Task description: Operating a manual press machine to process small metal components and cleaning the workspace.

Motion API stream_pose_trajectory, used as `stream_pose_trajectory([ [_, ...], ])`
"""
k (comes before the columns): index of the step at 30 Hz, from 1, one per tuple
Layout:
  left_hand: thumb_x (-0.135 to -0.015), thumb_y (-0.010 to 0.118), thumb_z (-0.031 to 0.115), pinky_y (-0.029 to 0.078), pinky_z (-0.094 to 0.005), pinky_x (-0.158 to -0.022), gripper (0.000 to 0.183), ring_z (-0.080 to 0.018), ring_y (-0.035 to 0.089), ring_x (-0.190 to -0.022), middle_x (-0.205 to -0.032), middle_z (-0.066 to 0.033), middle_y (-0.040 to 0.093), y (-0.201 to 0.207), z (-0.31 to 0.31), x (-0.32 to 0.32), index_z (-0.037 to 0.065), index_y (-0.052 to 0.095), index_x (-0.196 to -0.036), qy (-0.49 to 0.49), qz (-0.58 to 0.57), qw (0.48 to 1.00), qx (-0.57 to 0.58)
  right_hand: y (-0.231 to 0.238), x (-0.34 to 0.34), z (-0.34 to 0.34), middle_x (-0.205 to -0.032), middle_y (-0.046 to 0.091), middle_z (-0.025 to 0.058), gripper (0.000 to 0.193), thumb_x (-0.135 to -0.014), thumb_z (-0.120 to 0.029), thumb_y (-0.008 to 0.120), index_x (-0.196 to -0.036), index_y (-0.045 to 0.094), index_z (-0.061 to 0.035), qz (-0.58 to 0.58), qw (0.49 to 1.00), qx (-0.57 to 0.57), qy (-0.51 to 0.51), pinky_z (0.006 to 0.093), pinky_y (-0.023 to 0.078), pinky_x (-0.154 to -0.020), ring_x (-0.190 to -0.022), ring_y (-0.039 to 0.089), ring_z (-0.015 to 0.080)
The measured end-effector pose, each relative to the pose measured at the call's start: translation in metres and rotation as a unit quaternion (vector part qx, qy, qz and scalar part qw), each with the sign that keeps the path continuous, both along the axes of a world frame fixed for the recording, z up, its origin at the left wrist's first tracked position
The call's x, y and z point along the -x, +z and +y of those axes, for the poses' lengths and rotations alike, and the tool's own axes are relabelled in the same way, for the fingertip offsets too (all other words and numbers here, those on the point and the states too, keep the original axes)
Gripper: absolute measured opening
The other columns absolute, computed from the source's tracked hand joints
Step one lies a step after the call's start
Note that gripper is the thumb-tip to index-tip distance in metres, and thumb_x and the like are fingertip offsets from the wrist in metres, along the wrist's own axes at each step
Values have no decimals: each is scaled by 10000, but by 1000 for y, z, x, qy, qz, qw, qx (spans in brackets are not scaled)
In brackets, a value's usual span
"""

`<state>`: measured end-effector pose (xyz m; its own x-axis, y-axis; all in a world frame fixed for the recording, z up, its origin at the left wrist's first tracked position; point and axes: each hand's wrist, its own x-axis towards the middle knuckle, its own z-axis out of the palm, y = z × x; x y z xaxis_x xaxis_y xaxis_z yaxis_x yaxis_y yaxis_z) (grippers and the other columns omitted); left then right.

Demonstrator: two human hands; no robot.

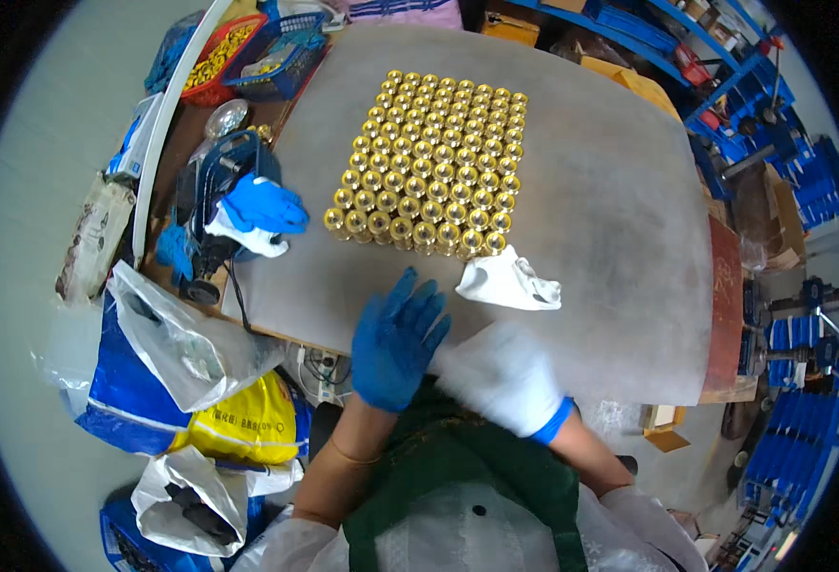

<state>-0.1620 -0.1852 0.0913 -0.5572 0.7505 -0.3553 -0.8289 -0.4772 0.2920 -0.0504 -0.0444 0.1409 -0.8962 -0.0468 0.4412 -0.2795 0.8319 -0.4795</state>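
At the near edge of the grey table (pixel 620 219), my blue-gloved left hand (pixel 391 351) is empty, fingers apart, can't tell my blurred right hand's (pixel 503 377) grip; dragging the loose white glove (pixel 510 283) carelessly could topple brass fittings (pixel 423 151) gridded just beyond.

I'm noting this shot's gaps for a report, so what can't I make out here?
- Head view: right hand, its fingers and grip smeared by blur.
- Head view: lower sides of the inner brass pieces, hidden by their neighbours.
- Head view: full contents of the lower white bag, partly hidden by its own walls.
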Motion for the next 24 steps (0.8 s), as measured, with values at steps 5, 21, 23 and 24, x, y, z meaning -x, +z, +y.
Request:
stream_pose_trajectory([
  [5, -946, 435, 390, 365, -400, -1009, 449, -241, 493, -1161, -1253, -92, 531, -16, 37, 9, 124, 478, -1304, 0, 22, 999, 29, 3, 12, -20, -763, 618, 96, 196, -778, -266, 662, -771, 621, -75, -132, 983, 122, -24, 396, 468, -694, -775, 586, 304],
  [21, -941, 495, 182, 325, -386, -1054, 562, -242, 420, -1257, -1394, -137, 401, -16, 46, -26, 14, 262, -1424, -114, 361, 925, 1, -3, 6, -6, -527, 501, 95, 142, -657, -60, 642, -673, 514, -120, -39, 979, 142, -143, 425, 437, -468, -487, 525, 346],
  [23, -961, 438, 146, 295, -361, -1072, 489, -226, 400, -1265, -1381, -145, 403, -26, 49, -34, -19, 288, -1397, -77, 559, 807, 176, -18, 4, 18, -583, 544, 78, 168, -632, -87, 680, -691, 531, -136, 16, 986, -16, -167, 408, 446, -498, -545, 560, 293],
  [24, -968, 415, 133, 285, -352, -1077, 465, -224, 388, -1273, -1388, -147, 391, -12, 50, -44, -32, 297, -1387, -60, 501, 843, 185, -27, 1, 23, -602, 556, 72, 192, -611, -108, 704, -700, 536, -138, 58, 979, -42, -189, 407, 445, -512, -565, 567, 283],
])
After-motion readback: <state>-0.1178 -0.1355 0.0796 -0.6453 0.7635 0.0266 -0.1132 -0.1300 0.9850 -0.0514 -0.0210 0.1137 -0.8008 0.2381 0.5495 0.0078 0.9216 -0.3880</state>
